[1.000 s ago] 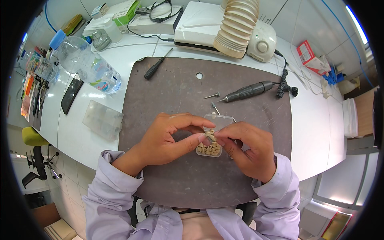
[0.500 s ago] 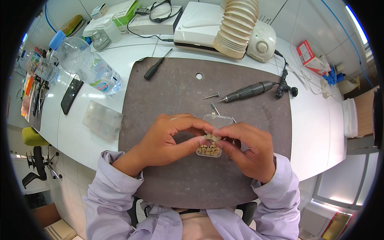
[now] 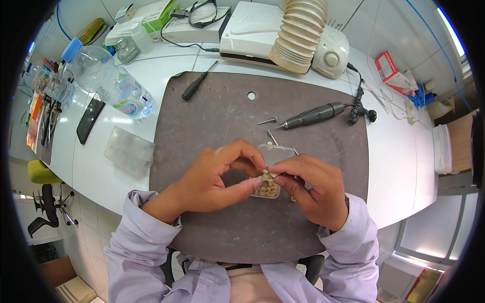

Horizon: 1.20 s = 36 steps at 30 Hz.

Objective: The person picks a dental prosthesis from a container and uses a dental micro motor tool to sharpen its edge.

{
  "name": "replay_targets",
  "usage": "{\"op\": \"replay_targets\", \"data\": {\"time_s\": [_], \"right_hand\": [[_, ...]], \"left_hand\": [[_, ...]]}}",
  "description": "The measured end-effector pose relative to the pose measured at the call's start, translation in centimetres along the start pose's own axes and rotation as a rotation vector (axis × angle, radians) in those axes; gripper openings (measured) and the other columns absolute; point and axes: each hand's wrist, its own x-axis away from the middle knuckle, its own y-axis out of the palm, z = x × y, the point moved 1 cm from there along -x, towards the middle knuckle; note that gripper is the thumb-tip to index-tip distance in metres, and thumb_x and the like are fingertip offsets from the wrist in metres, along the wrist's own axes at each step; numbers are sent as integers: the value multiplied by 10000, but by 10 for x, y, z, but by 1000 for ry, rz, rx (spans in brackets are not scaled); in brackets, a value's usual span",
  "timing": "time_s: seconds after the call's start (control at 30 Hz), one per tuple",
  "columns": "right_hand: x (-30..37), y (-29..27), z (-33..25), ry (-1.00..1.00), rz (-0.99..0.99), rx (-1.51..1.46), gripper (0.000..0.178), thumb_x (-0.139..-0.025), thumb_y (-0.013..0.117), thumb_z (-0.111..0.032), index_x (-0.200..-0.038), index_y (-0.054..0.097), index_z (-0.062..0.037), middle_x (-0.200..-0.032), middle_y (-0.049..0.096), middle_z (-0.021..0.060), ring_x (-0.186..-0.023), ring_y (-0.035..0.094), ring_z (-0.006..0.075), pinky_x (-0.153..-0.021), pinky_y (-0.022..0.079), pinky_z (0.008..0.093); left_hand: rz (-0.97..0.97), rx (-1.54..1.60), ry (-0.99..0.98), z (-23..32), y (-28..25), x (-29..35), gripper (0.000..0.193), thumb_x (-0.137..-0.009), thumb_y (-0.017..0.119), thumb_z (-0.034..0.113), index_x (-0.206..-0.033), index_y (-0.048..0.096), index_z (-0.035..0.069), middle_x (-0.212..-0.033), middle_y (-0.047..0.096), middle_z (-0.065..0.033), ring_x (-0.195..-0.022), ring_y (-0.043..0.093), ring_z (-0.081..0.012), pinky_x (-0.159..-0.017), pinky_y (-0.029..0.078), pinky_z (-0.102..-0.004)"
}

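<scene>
My left hand [image 3: 207, 180] and my right hand [image 3: 314, 188] meet over the middle of the brown mat. Between their fingertips is a small cream dental crown piece [image 3: 266, 176], lumpy like joined teeth. The left thumb and index finger pinch it from one side, and the right thumb and index finger from the other. Just below and behind it lies a small clear plastic box [image 3: 266, 196] holding several cream tooth-like pieces [image 3: 267, 190]. The box's clear lid [image 3: 277, 150] is raised on the far side. My fingers partly hide the box.
Beyond my hands lie a black rotary handpiece [image 3: 314, 115] on a coiled cord, loose burs [image 3: 268, 121] and a black screwdriver [image 3: 198, 82]. A clear case [image 3: 130, 153], a phone [image 3: 91, 119] and a plastic bottle [image 3: 112, 81] are at left. A ribbed hose [image 3: 299, 35] stands at the back.
My left index finger has lifted and bent away from the thumb, showing more of the crown piece. My right fingertips have shifted slightly, and more of the box's contents show.
</scene>
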Motion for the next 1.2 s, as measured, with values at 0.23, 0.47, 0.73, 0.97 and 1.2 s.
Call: {"op": "replay_targets", "data": {"time_s": [0.23, 0.47, 0.73, 0.97, 1.2], "right_hand": [[0, 0, 0, 36, 13, 5, 245, -889, 769, 9, -1128, 746, -43, -963, 741, 136, -816, 723, 287, -704, 558, 338], [-1, -1, 0, 19, 41, -15, 242, -897, 758, 21, -1128, 746, -49, -957, 741, 133, -801, 724, 273, -690, 553, 327], [-1, -2, -1, 48, 31, -37, 250, -894, 770, 17, -1131, 748, -61, -965, 746, 111, -778, 713, 215, -660, 538, 292], [5, -3, 5, 193, -19, -330, 226, -941, 766, -40, -1167, 751, -52, -998, 760, 77, -798, 691, 129, -694, 527, 259], [6, -4, 11, 286, -82, -519, 202, -993, 734, -98, -1188, 750, -50, -1095, 740, 75, -866, 673, 101, -718, 512, 242]], "left_hand": [[60, 88, 5, -4, 0, 2, 255, -945, 739, 79, -1156, 615, 8, -1042, 735, -61, -967, 761, -152, -858, 545, -278], [38, 58, -2, 1, -2, -1, 318, -959, 718, 85, -1255, 633, 1, -1028, 780, -108, -975, 765, -161, -851, 543, -279], [0, 83, 8, 0, -2, -1, 373, -984, 717, 111, -1326, 605, 14, -1022, 799, -129, -999, 765, -171, -863, 541, -283], [-34, 102, -33, 5, -3, -1, 399, -958, 741, 94, -1316, 600, -10, -1065, 784, -126, -1036, 741, -174, -945, 513, -308], [23, 87, 1, 4, -1, 0, 355, -928, 781, 87, -1247, 648, 3, -1154, 753, -134, -1054, 754, -212, -926, 547, -314]]}}
